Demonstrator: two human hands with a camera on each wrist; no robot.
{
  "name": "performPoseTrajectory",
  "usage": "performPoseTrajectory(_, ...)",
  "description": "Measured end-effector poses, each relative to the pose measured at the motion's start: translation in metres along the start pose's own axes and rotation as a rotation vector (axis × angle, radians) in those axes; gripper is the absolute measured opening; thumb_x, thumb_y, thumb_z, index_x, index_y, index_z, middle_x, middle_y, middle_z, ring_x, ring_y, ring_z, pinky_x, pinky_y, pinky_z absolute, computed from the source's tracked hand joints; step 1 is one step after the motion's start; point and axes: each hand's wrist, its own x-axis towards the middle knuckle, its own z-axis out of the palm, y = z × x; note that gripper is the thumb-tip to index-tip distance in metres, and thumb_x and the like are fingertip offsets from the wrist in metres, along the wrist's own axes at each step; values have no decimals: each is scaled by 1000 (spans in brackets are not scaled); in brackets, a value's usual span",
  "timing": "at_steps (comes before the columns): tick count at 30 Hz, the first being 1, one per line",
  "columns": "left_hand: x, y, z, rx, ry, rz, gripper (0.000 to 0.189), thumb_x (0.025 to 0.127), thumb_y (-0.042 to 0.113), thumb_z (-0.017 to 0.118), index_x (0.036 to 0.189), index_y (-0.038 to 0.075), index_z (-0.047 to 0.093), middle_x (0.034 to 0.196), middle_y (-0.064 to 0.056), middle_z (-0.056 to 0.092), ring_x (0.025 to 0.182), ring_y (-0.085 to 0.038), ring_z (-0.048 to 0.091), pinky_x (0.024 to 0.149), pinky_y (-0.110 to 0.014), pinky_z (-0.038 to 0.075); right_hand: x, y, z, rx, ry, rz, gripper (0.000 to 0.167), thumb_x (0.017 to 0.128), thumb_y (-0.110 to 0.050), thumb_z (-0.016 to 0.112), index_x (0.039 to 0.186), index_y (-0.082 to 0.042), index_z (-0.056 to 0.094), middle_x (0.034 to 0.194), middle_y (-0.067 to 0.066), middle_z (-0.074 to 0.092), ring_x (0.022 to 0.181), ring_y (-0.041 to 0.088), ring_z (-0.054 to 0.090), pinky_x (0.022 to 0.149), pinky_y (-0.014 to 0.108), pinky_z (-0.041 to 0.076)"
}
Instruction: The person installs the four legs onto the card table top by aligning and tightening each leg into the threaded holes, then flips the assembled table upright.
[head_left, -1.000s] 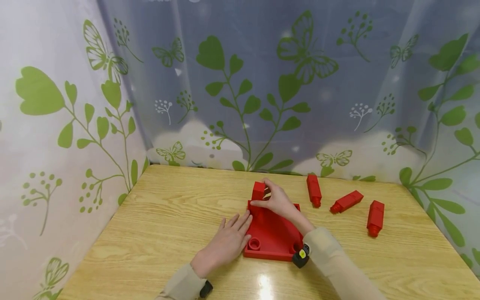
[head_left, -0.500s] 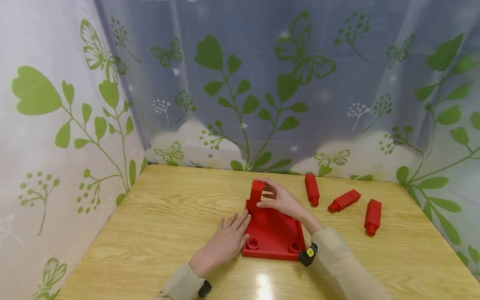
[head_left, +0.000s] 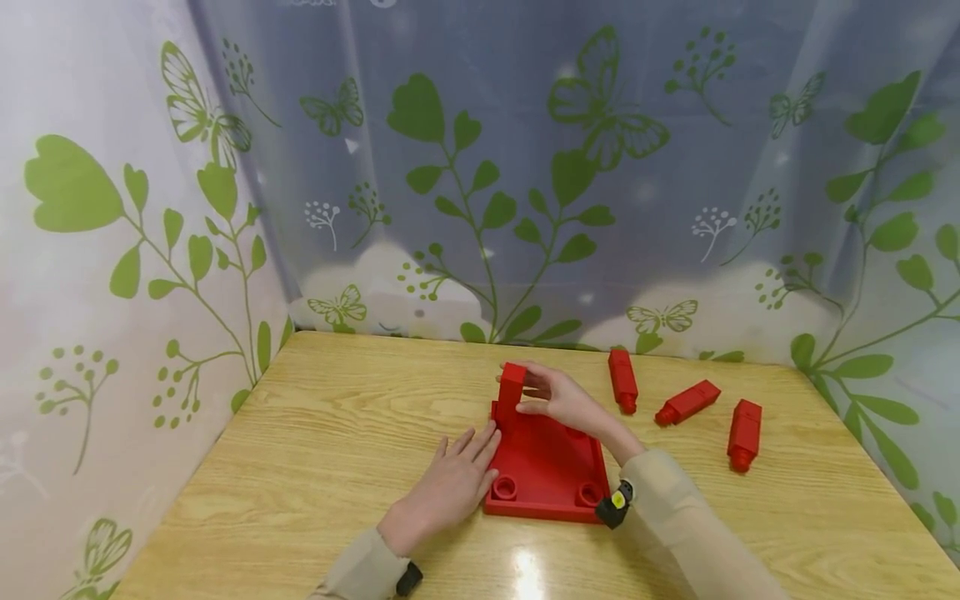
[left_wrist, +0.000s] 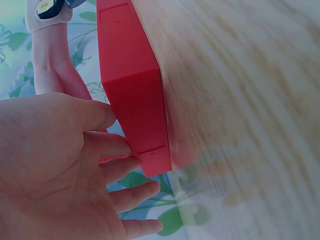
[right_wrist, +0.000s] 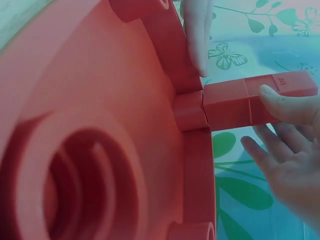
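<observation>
Wooden table (head_left: 360, 392) bears a red block (head_left: 511, 393) upright at the far left corner of a red tray (head_left: 543, 510), seemingly seated: the right hand (head_left: 567, 404) grips it, thumb now shifted rightward; the left hand (head_left: 444, 494) rests against the tray, fingers straight.

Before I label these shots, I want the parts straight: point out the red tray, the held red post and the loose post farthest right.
Red tray (head_left: 546, 467): head view, middle of its floor.
Held red post (head_left: 510, 395): head view, its side, below the top.
Loose post farthest right (head_left: 745, 428): head view, middle of its body.
</observation>
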Motion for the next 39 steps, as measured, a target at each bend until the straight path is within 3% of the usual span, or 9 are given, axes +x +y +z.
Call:
performPoseTrajectory(5, 0, 1, 1, 2, -2, 3, 55, 110, 29, 45, 157, 4, 35, 166, -9, 28, 148, -39, 33, 114, -66, 28, 3, -3, 5, -50, 56, -6, 69, 90, -9, 77, 148, 7, 44, 134, 25, 61, 124, 43, 59, 103, 54, 48)
performPoseTrajectory(11, 0, 2, 3, 9, -1, 3, 55, 110, 29, 45, 158, 5, 34, 166, -10, 29, 148, -39, 34, 114, -66, 28, 7, -5, 14, -187, 152, 66, 78, 85, -19, 84, 147, 7, 44, 123, 19, 66, 109, 35, 63, 90, 44, 57)
performPoseTrajectory(18, 1, 2, 3, 21, -10, 4, 55, 110, 30, 44, 158, 6, 35, 166, -9, 29, 148, -38, 33, 114, -66, 29, 11, 0, 20, -217, 194, 60, 67, 84, -20, 85, 138, 4, 53, 107, 11, 69, 93, 24, 63, 81, 37, 59)
performPoseTrajectory(23, 1, 2, 5, 28, -3, -1, 55, 110, 31, 44, 158, 6, 35, 166, -9, 29, 148, -38, 33, 114, -66, 28, 8, 2, 18, -148, 149, 15, 64, 84, -17, 85, 138, -2, 55, 117, 12, 66, 104, 29, 63, 90, 42, 58)
performPoseTrajectory(32, 0, 2, 2, 10, -7, -9, 55, 110, 30, 45, 158, 5, 34, 166, -9, 28, 148, -39, 32, 115, -66, 27, 1, 5, 8, 55, 44, -28, 75, 88, -6, 79, 153, -2, 41, 144, 22, 54, 131, 44, 53, 105, 55, 46)
performPoseTrajectory(39, 2, -1, 4, 6, -3, -10, 56, 110, 31, 43, 159, 6, 33, 167, -9, 27, 149, -39, 31, 115, -66, 27, -2, 7, 2, 46, 18, -28, 73, 92, -4, 74, 154, 2, 37, 146, 27, 51, 134, 46, 50, 108, 56, 43)
